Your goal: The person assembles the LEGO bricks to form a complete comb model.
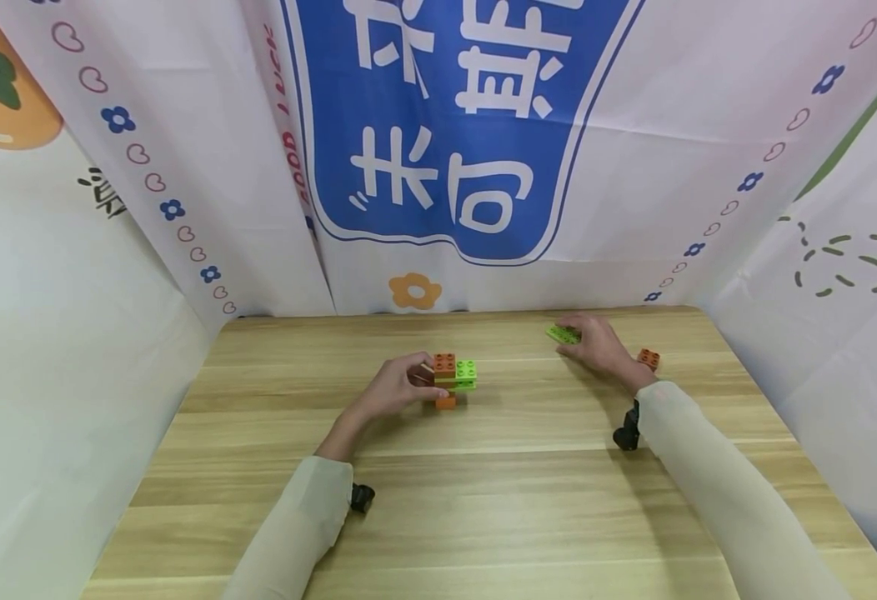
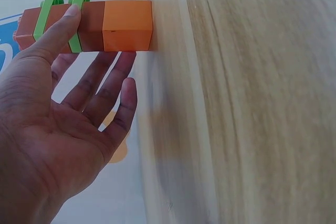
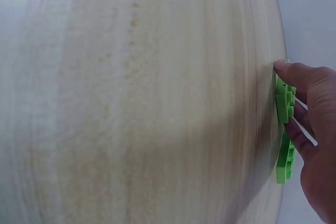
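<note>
My left hand (image 1: 397, 385) grips a stack of toy building bricks (image 2: 92, 24) between thumb and fingers, near the middle of the table. The stack has an orange brick (image 2: 128, 24) at its bottom, brown bricks (image 1: 444, 363) above, and two thin light-green plates (image 1: 466, 370) jutting out to the right. At the back right, my right hand (image 1: 596, 342) pinches a flat, studded light-green plate (image 1: 563, 334) close to the tabletop. In the right wrist view, green studded parts (image 3: 285, 100) show on both sides of a finger.
A reddish-brown studded brick (image 1: 649, 358) stands on the table beside the right wrist. Printed white cloth (image 1: 258, 250) hangs behind the wood-grain table (image 1: 483, 500) and along both sides. Small black cameras (image 1: 626, 429) are strapped at the wrists.
</note>
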`<state>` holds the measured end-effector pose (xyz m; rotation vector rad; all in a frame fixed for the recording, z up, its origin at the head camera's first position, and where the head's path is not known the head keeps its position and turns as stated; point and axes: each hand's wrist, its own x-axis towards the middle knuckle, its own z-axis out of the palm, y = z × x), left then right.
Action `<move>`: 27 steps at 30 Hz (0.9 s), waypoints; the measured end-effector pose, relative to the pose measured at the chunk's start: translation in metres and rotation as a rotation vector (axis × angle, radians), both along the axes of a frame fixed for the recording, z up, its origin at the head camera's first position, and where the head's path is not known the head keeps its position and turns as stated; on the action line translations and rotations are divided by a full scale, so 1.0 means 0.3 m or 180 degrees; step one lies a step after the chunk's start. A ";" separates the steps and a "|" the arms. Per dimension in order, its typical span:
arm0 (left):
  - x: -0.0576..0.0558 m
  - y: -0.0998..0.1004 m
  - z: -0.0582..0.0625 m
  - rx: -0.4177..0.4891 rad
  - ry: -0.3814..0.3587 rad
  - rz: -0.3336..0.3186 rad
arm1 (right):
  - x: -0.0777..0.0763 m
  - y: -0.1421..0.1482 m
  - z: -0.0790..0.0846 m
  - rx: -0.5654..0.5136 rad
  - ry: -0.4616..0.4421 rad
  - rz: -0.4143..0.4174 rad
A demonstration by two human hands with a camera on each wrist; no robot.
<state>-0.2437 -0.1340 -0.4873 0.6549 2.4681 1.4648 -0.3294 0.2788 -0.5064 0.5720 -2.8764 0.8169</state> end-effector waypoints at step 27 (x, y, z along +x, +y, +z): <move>0.003 0.004 0.006 0.0011 -0.0017 -0.0013 | 0.017 0.000 0.005 -0.0087 -0.0071 0.0186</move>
